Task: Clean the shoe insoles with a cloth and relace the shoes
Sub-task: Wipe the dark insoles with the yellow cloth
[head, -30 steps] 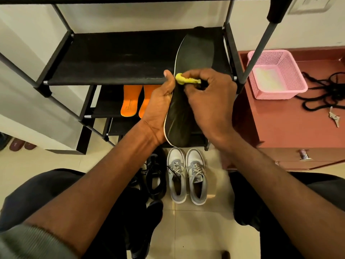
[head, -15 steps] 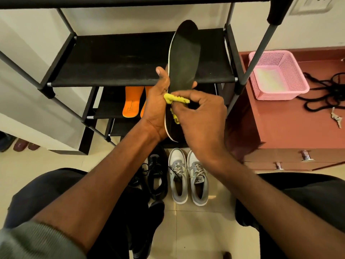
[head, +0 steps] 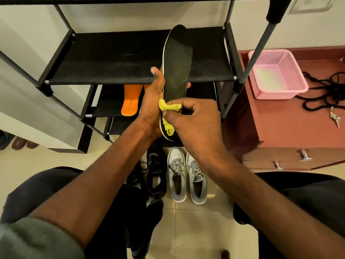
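A black insole [head: 177, 64] with a white edge stands nearly upright in front of the shoe rack. My left hand [head: 152, 107] grips it from the left, thumb up along its edge and fingertips showing on the far side. My right hand [head: 194, 124] pinches a bunched yellow cloth [head: 169, 108] against the insole's lower part, near the heel. Two orange insoles [head: 130, 100] lie on a lower rack shelf. Grey and white sneakers [head: 186, 176] and black shoes [head: 155, 171] stand on the floor below. Black laces [head: 324, 90] lie on the cabinet top.
The black shoe rack [head: 115, 58] with grey poles stands straight ahead. To the right is a reddish cabinet [head: 291, 131] with a pink basket [head: 276, 73] and keys [head: 335, 116]. Dark shoes [head: 17, 142] sit at the far left on the tiled floor. My knees frame the lower view.
My right hand has slid the yellow cloth down the insole from its middle to the heel end. My left hand has raised the insole more upright.
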Action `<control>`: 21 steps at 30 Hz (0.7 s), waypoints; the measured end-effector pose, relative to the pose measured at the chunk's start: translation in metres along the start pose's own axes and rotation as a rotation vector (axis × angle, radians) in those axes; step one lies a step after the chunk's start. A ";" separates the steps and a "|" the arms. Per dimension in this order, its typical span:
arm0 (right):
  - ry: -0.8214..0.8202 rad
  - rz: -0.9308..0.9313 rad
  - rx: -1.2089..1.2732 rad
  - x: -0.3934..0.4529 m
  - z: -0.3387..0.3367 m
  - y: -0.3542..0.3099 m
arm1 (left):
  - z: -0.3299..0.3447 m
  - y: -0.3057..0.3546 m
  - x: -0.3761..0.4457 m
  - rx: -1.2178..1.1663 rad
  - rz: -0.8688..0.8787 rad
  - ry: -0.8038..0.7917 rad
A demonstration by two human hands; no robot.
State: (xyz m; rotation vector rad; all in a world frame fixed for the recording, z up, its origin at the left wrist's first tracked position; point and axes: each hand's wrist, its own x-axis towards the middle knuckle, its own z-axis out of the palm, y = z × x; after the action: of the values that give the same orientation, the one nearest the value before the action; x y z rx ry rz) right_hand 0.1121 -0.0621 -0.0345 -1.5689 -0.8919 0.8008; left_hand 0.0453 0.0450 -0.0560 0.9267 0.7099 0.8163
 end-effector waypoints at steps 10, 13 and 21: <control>0.308 -0.088 0.080 0.038 0.005 -0.004 | 0.015 -0.006 -0.023 -0.125 -0.153 -0.070; 0.371 -0.209 -0.024 0.066 0.000 -0.008 | 0.015 -0.006 -0.030 -0.147 -0.149 -0.141; 0.086 -0.241 -0.170 0.035 0.005 0.003 | -0.003 0.008 -0.016 -0.239 -0.129 -0.043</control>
State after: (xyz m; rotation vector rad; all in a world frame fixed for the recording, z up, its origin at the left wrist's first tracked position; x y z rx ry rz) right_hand 0.1255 -0.0298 -0.0396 -1.5921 -1.0844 0.4935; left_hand 0.0320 0.0354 -0.0472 0.6744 0.6134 0.7464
